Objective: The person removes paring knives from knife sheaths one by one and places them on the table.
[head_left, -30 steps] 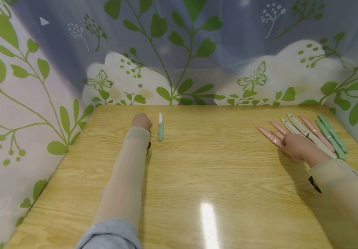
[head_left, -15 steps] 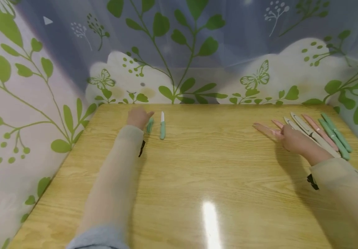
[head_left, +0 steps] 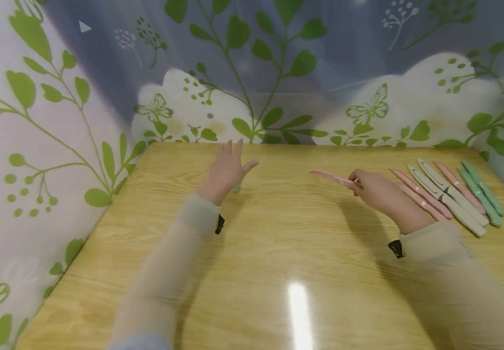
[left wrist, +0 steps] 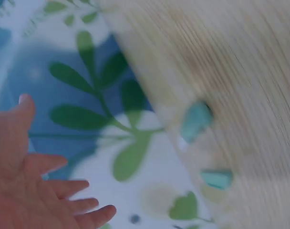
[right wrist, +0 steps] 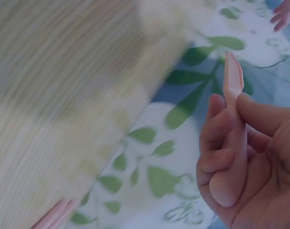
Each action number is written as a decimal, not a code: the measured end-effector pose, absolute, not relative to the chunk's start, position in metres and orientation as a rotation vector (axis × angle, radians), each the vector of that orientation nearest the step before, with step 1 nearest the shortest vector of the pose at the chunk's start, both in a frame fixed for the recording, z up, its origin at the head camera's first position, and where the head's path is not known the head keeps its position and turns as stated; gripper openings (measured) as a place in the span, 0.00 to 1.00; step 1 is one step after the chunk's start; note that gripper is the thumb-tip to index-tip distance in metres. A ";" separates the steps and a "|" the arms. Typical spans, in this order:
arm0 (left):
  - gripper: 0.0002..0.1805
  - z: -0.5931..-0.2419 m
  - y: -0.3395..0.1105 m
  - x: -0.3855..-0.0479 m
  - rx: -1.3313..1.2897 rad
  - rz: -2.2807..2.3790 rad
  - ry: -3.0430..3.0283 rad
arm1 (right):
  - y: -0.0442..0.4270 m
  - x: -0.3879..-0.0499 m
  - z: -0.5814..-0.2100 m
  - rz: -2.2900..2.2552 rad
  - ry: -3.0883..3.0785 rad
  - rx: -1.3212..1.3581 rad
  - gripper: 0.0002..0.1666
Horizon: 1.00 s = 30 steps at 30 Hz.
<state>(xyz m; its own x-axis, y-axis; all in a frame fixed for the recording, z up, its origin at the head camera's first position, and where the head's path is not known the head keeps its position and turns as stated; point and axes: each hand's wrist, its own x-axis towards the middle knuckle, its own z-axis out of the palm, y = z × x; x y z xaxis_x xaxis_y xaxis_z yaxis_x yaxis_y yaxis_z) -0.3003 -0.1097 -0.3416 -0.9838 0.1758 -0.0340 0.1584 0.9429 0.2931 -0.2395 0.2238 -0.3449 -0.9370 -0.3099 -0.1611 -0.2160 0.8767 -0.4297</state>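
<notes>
My left hand (head_left: 225,170) is spread with straight fingers above the back left of the table and holds nothing. It partly covers a green-handled knife (head_left: 236,187) in the head view. The left wrist view shows two blurred green items, a near one (left wrist: 196,121) and a farther one (left wrist: 217,178), lying on the table apart from the hand. My right hand (head_left: 376,194) grips a pink knife (right wrist: 235,143) by its handle, fingers curled round it. Held above the table, the knife's pink blade end (head_left: 328,176) points left.
Several knives lie in a slanted row at the right: pink ones (head_left: 427,199), cream ones (head_left: 462,211) and green ones (head_left: 481,199). A leaf-patterned cloth (head_left: 287,116) stands along the table's back edge. More patterned cloth (head_left: 77,160) borders the left side.
My right hand has lifted the pink knife from the row and carried it left. The left hand has let go of a green knife, spread its fingers and shifted right.
</notes>
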 end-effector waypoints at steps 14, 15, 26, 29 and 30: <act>0.45 -0.360 -0.056 -0.249 0.668 0.469 3.032 | 0.182 -0.216 -0.350 -0.678 2.870 -0.689 0.16; 0.45 -0.360 -0.056 -0.247 0.685 0.480 3.031 | 0.180 -0.215 -0.349 -0.682 2.873 -0.707 0.15; 0.48 -0.361 -0.047 -0.233 0.870 0.552 2.956 | 0.176 -0.208 -0.344 -0.679 2.869 -0.744 0.12; 0.47 -0.363 -0.046 -0.231 0.931 0.480 2.945 | 0.175 -0.207 -0.346 -0.670 2.890 -0.785 0.11; 0.46 -0.364 -0.045 -0.230 0.953 0.464 2.932 | 0.175 -0.207 -0.347 -0.667 2.895 -0.804 0.11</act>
